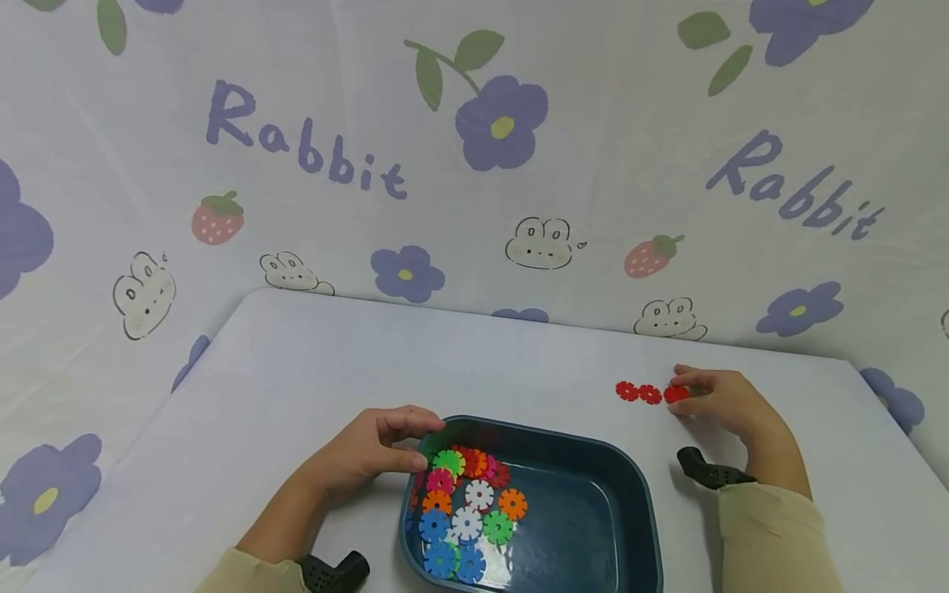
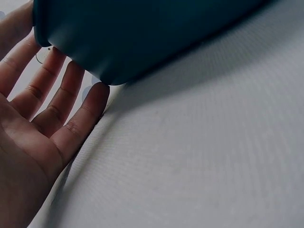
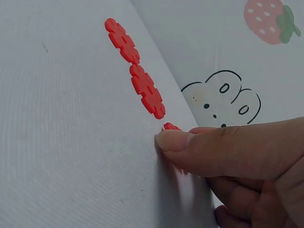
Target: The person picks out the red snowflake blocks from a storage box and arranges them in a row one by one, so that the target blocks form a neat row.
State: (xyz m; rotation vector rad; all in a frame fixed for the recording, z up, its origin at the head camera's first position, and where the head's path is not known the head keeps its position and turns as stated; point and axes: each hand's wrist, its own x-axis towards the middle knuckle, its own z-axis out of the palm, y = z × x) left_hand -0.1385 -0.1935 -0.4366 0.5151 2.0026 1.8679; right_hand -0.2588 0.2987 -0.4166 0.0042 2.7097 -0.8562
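In the head view my right hand (image 1: pixel 722 399) pinches a red notched plastic disc (image 1: pixel 675 394) between thumb and fingers, at the right end of a short row. In the right wrist view the thumb covers most of this disc (image 3: pixel 172 127), and a small gap parts it from two red discs (image 3: pixel 147 90) that meet edge to edge. At the near left, my left hand (image 1: pixel 371 451) touches the corner of a dark teal tray (image 1: pixel 534 428). Seen from the left wrist, its fingers (image 2: pixel 71 90) extend loosely against the tray's outer wall (image 2: pixel 118 42).
Colourful notched discs (image 1: pixel 467 525) in blue, white, green, orange, pink and red lie heaped in the tray's left half. The white tabletop (image 1: pixel 445 354) ends at a printed rabbit-and-flower cloth (image 1: pixel 460 198) behind. Black wrist devices (image 1: pixel 712 471) sit on both wrists.
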